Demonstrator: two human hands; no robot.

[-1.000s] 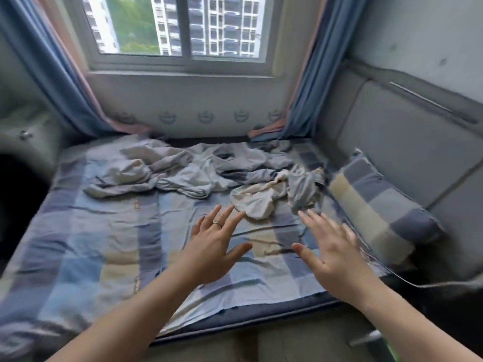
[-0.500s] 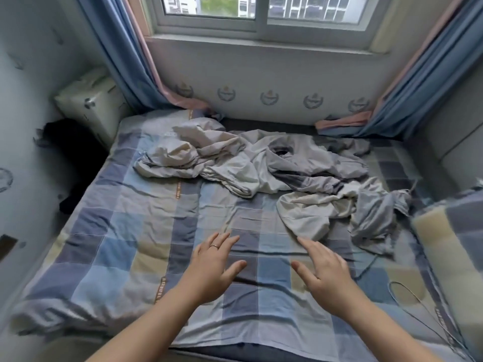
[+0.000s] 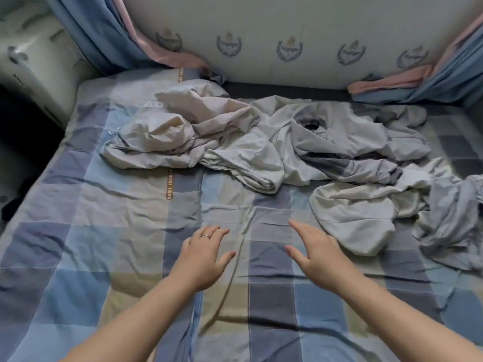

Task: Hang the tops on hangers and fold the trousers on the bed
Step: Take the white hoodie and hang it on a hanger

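Note:
A heap of crumpled clothes lies across the far half of the bed [image 3: 86, 252]: a beige garment [image 3: 167, 137] at the left, a pale one [image 3: 251, 163] in the middle, a grey top [image 3: 347, 142] behind it, a cream piece [image 3: 355, 218] nearest me and a grey-blue piece [image 3: 449, 231] at the right. My left hand [image 3: 206, 257], with a ring, and my right hand [image 3: 316, 252] hover over the checked sheet with fingers spread, holding nothing. The right hand is just left of the cream piece. No hangers are in view.
A padded wall panel [image 3: 287, 35] with crest prints runs along the bed's far side, with blue and pink curtains [image 3: 104, 35] hanging at both corners. A white suitcase-like case [image 3: 34, 64] stands at the far left beside a dark gap.
The view has swung left and tilted down over the bed, so the window and pillow have left the frame. Both hands stay open and have come closer to the clothes.

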